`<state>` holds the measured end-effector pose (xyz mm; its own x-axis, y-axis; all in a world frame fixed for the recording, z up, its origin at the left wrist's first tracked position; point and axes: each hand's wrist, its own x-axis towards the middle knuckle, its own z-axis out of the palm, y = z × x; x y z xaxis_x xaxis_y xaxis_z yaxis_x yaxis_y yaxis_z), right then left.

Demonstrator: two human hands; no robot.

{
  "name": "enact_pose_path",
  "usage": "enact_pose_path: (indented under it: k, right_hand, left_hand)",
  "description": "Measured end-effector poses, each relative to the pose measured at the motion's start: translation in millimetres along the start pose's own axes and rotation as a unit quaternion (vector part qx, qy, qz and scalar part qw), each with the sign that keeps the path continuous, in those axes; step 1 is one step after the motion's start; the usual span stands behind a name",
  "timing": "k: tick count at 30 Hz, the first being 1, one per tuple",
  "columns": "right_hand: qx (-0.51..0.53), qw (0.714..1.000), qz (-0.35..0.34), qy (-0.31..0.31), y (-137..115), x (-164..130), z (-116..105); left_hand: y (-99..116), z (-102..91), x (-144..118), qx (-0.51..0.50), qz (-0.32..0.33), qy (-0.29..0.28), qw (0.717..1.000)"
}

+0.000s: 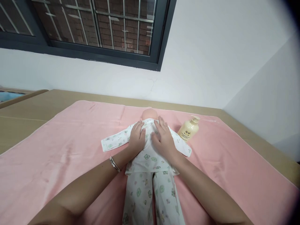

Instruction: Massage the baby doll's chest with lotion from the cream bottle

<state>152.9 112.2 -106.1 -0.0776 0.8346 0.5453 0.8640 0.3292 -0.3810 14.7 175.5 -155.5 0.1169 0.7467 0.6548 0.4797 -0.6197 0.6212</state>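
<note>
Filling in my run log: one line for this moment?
left hand: flat on doll chest | right hand: flat on chest | bottle: lying right of doll

Pale yellow plastic pump bottle (188, 130) lying tilted on a pink fleece blanket (58, 147) spread over a tan wooden surface (28, 109). Behind: white plastered wall (211, 62); dark-framed barred window (93, 28) facing red brickwork.

Soft even indoor light, faint shadows; sharp centre, wide-angle bending at edges, dark vignette right corners.
</note>
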Motion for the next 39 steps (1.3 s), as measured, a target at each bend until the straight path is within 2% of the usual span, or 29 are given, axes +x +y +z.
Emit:
enact_pose_path:
  k: [2,7,9,13,15,19,24,31,39]
  right_hand:
    - [-0.031,0.999,-0.027,0.008,-6,-4,1]
    - [-0.057,0.995,-0.034,-0.078,-9,-9,7]
    - [-0.058,0.995,-0.036,-0.067,-9,-7,3]
    - [-0.064,0.997,-0.047,-0.006,-11,-7,-6]
    - [-0.068,0.996,-0.052,-0.017,-12,-9,-2]
    - [-0.067,0.992,-0.055,-0.087,-14,-13,8]
    - [-0.071,0.994,-0.068,-0.053,-17,-15,5]
    - [-0.13,0.984,-0.057,-0.105,-25,-23,12]
    - [-0.189,0.969,-0.013,-0.157,-54,-45,-3]
  left_hand:
    - [0,-0.6,-1,-0.014,0.006,0.011,1.0]
    - [0,-2.1,-2,-0.027,0.014,0.02,0.999]
    - [0,-2.4,-2,-0.026,0.013,0.018,0.999]
    - [0,-2.2,-1,-0.026,0.008,0.018,0.999]
    - [0,-2.2,-1,-0.027,0.009,0.018,0.999]
    - [-1,-2.6,-1,-0.028,0.007,0.017,0.999]
    - [-3,-2.0,-1,-0.03,0.002,0.016,0.999]
    - [-1,-3.8,-1,-0.024,-0.011,-0.001,1.0]
    - [2,-8.5,5,-0.001,-0.002,-0.019,1.0]
